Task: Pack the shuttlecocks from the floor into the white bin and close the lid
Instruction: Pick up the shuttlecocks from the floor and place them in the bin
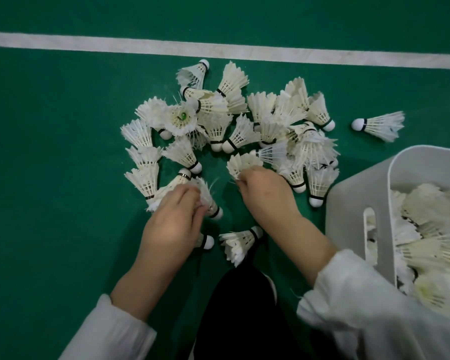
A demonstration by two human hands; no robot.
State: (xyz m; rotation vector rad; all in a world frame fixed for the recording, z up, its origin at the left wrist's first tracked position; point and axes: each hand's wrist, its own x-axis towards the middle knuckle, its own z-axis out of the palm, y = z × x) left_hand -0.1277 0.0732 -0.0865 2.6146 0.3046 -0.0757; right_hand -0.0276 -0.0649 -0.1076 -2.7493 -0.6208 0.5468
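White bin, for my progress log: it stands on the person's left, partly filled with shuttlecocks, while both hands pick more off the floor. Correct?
One slip: the head view shows the white bin on the person's right, not left. It does hold shuttlecocks, and the left hand and right hand grip more.

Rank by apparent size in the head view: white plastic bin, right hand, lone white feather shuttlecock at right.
White plastic bin, partly cropped.
Right hand.
Lone white feather shuttlecock, farther off, so unsure.

Shuttlecock pile (234,131) on floor (50,152), bin (356,203) to its right.
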